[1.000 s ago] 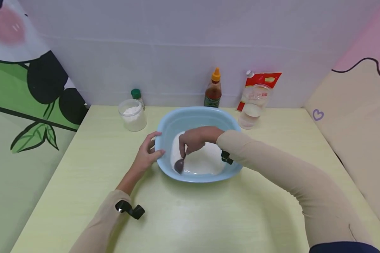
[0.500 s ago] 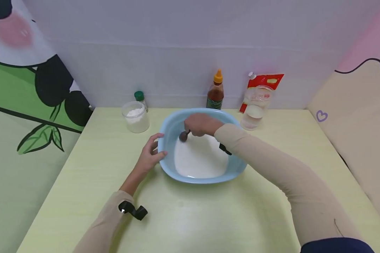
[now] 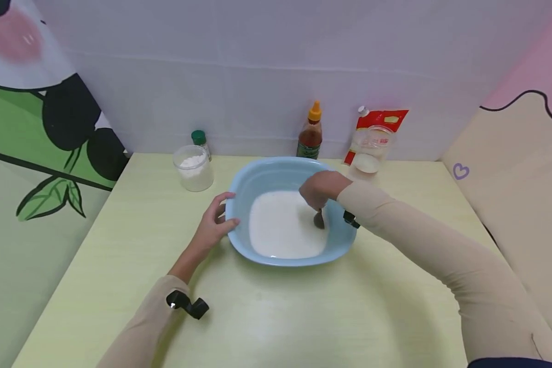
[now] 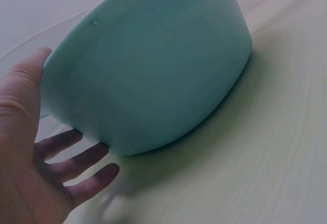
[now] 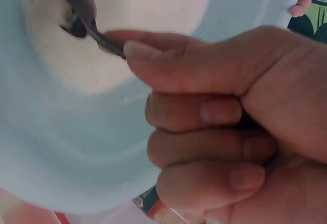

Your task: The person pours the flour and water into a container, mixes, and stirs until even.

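A light blue plastic basin (image 3: 267, 176) sits on the table with milky white liquid (image 3: 278, 225) covering its bottom. My left hand (image 3: 211, 225) holds the basin's left side. In the left wrist view the thumb (image 4: 25, 81) lies at the rim while other fingers rest against the outer wall. My right hand (image 3: 321, 189) reaches over the basin and pinches a metal spoon (image 5: 84, 4) by its handle between thumb and forefinger, the remaining fingers curled into the palm. The spoon's bowl points down at the liquid's right side, and its handle is mostly hidden by the hand.
Behind the basin at left stand a clear jar of white powder (image 3: 193, 171) and a green-capped shaker (image 3: 200, 139). A sauce bottle with an orange cap (image 3: 310, 135) is behind the basin. Back right are a red-and-white pouch (image 3: 391, 119) and a clear container (image 3: 368, 162).
My right hand swept the spoon from the basin's front left to its back left, then across to the right side. My left hand has kept its hold on the rim.
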`<control>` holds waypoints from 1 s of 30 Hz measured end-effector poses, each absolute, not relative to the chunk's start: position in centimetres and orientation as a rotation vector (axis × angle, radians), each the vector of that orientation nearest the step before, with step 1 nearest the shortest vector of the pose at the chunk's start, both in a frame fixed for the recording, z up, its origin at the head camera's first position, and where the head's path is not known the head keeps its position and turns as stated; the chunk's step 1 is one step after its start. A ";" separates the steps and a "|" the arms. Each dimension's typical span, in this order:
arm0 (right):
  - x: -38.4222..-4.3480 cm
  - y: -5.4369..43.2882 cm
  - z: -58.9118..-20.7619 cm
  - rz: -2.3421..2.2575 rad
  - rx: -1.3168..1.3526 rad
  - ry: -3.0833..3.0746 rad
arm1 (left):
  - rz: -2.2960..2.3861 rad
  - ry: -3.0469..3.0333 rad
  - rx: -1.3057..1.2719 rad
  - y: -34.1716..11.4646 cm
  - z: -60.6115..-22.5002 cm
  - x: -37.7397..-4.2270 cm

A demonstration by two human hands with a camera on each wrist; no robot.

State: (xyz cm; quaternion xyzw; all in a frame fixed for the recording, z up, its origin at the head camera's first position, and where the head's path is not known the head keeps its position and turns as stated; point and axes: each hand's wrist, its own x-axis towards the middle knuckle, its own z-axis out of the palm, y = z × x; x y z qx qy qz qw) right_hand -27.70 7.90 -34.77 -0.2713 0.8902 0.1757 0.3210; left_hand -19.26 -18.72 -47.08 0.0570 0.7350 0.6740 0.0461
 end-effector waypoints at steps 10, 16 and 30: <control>-26.7 4.0 -35.4 0.154 -0.872 2.101 | 2.071 2.249 0.186 -18.6 -47.2 -19.4; -27.1 1.8 -35.8 0.052 -1.083 2.246 | 2.089 2.231 0.196 -18.4 -47.0 -19.4; -29.3 7.5 -35.7 0.176 -0.774 2.632 | 2.058 2.259 0.170 -18.5 -47.2 -19.1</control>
